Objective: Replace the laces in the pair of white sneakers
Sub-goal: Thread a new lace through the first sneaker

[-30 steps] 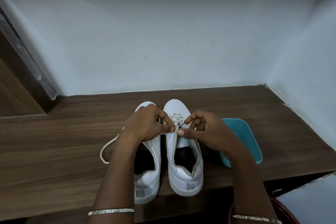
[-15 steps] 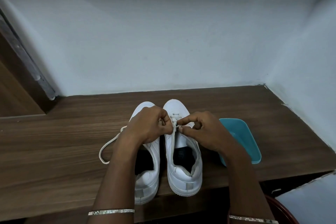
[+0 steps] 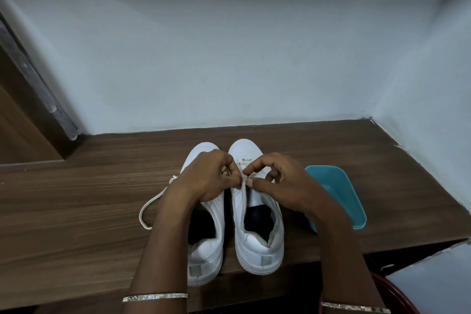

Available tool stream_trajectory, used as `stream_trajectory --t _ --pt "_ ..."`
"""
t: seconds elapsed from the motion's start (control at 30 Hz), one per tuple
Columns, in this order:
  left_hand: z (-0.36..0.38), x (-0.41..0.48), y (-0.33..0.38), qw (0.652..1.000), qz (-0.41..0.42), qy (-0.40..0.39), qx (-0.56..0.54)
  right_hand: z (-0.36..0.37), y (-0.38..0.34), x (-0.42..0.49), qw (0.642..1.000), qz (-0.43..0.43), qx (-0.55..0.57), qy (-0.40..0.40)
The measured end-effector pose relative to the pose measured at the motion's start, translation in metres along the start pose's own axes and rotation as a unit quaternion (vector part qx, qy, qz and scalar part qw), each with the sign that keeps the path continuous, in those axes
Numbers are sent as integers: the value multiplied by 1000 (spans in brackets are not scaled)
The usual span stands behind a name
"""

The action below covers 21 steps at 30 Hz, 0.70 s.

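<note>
A loose lace (image 3: 150, 204) loops across the counter (image 3: 76, 199), its far end lost under the left hand (image 3: 204, 178), which also covers the front of the left sneaker (image 3: 206, 255). Fingers of both hands pinch a lace strand (image 3: 244, 194) over the right sneaker (image 3: 257, 245); the right hand (image 3: 288, 186) hides its eyelets. A teal tray (image 3: 339, 196) sits just beside, partly behind that wrist.

White sneakers (image 3: 257, 224) w/ off-white lace (image 3: 150, 202), teal tray (image 3: 339, 196), brown wood-grain worktop (image 3: 76, 199) (wall (image 3: 229, 58) pale blue-grey).
</note>
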<state>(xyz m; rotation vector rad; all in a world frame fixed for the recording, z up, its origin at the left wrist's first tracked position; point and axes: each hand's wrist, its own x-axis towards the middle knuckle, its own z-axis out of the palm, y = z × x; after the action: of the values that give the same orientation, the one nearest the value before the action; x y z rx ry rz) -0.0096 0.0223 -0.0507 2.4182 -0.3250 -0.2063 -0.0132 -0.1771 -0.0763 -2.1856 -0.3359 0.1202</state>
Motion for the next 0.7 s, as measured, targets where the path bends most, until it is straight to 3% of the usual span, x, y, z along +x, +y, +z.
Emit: stream_trajectory --t 0.13,0.3,0.7 --pt "-1 0 0 1000 -6 -6 2 0 -1 1 1000 4 -12 10" --pt "0 1 -2 1000 -5 -5 13 -2 -4 -4 999 -18 -22 -34" --pt "-4 -2 1 999 -22 -21 20 4 1 3 999 5 -34 20"
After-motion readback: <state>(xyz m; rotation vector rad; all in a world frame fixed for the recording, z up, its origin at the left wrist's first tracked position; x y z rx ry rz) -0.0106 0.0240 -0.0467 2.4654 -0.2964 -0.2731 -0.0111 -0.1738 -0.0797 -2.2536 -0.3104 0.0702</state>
